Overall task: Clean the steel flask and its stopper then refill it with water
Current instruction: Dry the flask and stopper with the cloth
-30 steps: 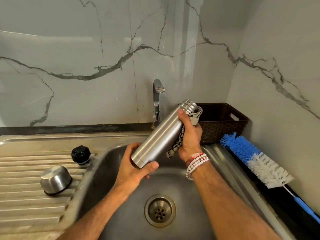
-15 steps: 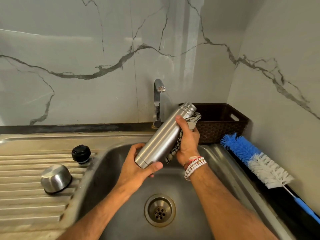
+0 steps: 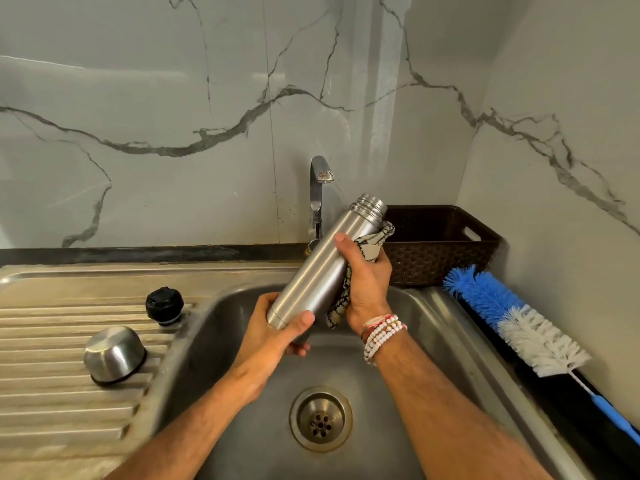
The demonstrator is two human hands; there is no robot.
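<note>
Your left hand is wrapped round the base of the steel flask, thumb across the front and fingers curled beneath. Your right hand grips its upper half through a patterned cloth, with the thumb lying bare on the metal. You hold the flask in the air above the sink, and it touches nothing but your hands and the cloth. Its long axis runs on a slant: the base sits low, to the left and toward you, while the open threaded mouth points up, to the right and away. The mouth ends just beside the tap and in front of the brown basket. On the ribbed draining board left of the basin, the black stopper stands close to the basin's edge. Nearer you and apart from it, the steel cap lies mouth down. A blue-and-white bottle brush lies on the dark desk strip right of the sink, bristles toward the basket.
</note>
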